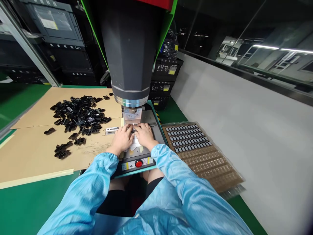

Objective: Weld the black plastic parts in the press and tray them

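Note:
Both of my hands meet at the metal fixture under the machine's head (129, 52). My left hand (123, 138) lies on the fixture's left side, fingers bent together toward the middle. From the other side my right hand (144, 134) reaches in, its fingertips close to the left ones. Whatever the fingertips hold or press is hidden by them. A silvery metal block (132, 115) hangs from the head just beyond my fingers. To the left of my left hand, a slotted metal bar (111, 130) sticks out. The red button (138, 164) is on the base's front, below my hands.
Many small black plastic parts (81, 112) lie heaped on cardboard (26, 147) at left, with several loose ones nearer. At right, a clear compartment tray (215, 166) holds rows of small grey parts (187, 137). Black crates (163, 71) stand behind; a white wall (244, 124) borders the right.

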The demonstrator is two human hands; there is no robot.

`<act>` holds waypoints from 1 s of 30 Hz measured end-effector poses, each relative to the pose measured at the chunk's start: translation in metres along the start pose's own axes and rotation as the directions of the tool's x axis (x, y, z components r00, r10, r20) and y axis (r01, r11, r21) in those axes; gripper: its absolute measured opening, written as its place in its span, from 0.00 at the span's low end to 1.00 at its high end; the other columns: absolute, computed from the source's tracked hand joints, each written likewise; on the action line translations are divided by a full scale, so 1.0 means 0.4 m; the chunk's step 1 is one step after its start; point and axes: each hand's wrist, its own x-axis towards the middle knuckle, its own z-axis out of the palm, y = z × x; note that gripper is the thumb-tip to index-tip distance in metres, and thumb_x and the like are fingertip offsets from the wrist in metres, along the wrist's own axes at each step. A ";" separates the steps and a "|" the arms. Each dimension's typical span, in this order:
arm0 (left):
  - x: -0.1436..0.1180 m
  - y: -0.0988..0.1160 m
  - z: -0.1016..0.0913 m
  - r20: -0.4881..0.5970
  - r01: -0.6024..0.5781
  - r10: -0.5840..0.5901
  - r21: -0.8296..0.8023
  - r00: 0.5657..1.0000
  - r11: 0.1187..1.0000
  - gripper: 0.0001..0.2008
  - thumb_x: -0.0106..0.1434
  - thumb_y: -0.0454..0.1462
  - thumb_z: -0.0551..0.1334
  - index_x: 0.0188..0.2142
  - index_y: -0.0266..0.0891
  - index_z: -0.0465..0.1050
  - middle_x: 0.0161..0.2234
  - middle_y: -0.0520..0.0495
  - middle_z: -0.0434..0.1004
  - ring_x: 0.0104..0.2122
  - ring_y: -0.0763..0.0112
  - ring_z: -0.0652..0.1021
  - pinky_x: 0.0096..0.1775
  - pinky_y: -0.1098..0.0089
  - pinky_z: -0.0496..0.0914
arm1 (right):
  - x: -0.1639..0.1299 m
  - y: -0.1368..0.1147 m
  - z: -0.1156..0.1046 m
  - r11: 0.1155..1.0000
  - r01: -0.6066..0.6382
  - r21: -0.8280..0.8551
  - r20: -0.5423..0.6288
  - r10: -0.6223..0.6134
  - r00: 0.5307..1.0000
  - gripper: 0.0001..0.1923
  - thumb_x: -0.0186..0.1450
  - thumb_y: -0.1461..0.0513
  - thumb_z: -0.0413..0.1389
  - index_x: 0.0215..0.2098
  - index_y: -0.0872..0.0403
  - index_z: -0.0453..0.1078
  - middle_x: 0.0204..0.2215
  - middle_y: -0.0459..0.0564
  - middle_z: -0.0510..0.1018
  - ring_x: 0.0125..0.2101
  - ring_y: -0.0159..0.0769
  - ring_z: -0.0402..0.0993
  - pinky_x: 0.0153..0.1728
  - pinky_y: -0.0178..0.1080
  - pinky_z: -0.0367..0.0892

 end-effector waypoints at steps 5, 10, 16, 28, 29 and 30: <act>-0.123 -0.077 -0.009 -0.054 0.061 -0.068 -0.120 0.996 0.991 0.39 0.75 0.56 0.56 0.75 0.37 0.59 0.72 0.33 0.63 0.69 0.42 0.67 0.68 0.46 0.64 | -0.091 0.060 0.005 0.978 -0.145 0.149 -0.075 0.158 0.985 0.32 0.76 0.58 0.55 0.76 0.55 0.60 0.68 0.64 0.68 0.68 0.54 0.62 0.69 0.56 0.62; -0.223 -0.085 0.018 0.027 0.051 -0.050 -0.029 0.998 0.998 0.49 0.72 0.64 0.55 0.78 0.32 0.53 0.76 0.29 0.54 0.75 0.39 0.57 0.74 0.40 0.53 | -0.154 0.036 0.042 0.980 -0.176 0.091 0.084 0.169 0.982 0.43 0.75 0.54 0.54 0.81 0.63 0.44 0.77 0.69 0.54 0.78 0.58 0.48 0.76 0.61 0.48; -0.184 -0.019 0.052 0.079 0.124 -0.124 0.006 0.989 0.992 0.41 0.76 0.56 0.49 0.78 0.34 0.52 0.78 0.33 0.50 0.77 0.43 0.53 0.75 0.35 0.45 | -0.128 -0.039 0.061 0.981 -0.194 0.019 0.126 0.190 0.974 0.42 0.77 0.54 0.52 0.80 0.66 0.44 0.79 0.72 0.48 0.79 0.62 0.42 0.77 0.63 0.43; -0.242 -0.097 -0.004 -0.143 0.051 -0.096 -0.288 0.985 0.956 0.34 0.77 0.53 0.54 0.72 0.35 0.61 0.72 0.29 0.62 0.73 0.43 0.63 0.72 0.43 0.61 | -0.155 -0.033 0.041 0.991 -0.096 0.095 -0.118 0.107 0.987 0.29 0.76 0.58 0.54 0.74 0.56 0.65 0.75 0.59 0.62 0.77 0.54 0.49 0.76 0.57 0.50; -0.263 -0.109 -0.019 -0.162 0.049 -0.102 -0.306 0.982 0.951 0.32 0.77 0.52 0.55 0.72 0.36 0.62 0.71 0.30 0.63 0.72 0.44 0.65 0.71 0.42 0.62 | -0.157 -0.037 0.038 0.992 -0.077 0.095 -0.135 0.090 0.987 0.28 0.76 0.58 0.54 0.72 0.55 0.67 0.74 0.59 0.64 0.76 0.54 0.50 0.76 0.57 0.51; -0.286 -0.120 -0.036 -0.177 0.048 -0.109 -0.317 0.978 0.947 0.31 0.77 0.52 0.55 0.71 0.38 0.63 0.71 0.32 0.64 0.71 0.45 0.66 0.71 0.43 0.63 | -0.157 -0.043 0.034 0.994 -0.058 0.096 -0.148 0.072 0.986 0.27 0.75 0.59 0.55 0.71 0.54 0.69 0.73 0.58 0.65 0.76 0.54 0.50 0.76 0.57 0.51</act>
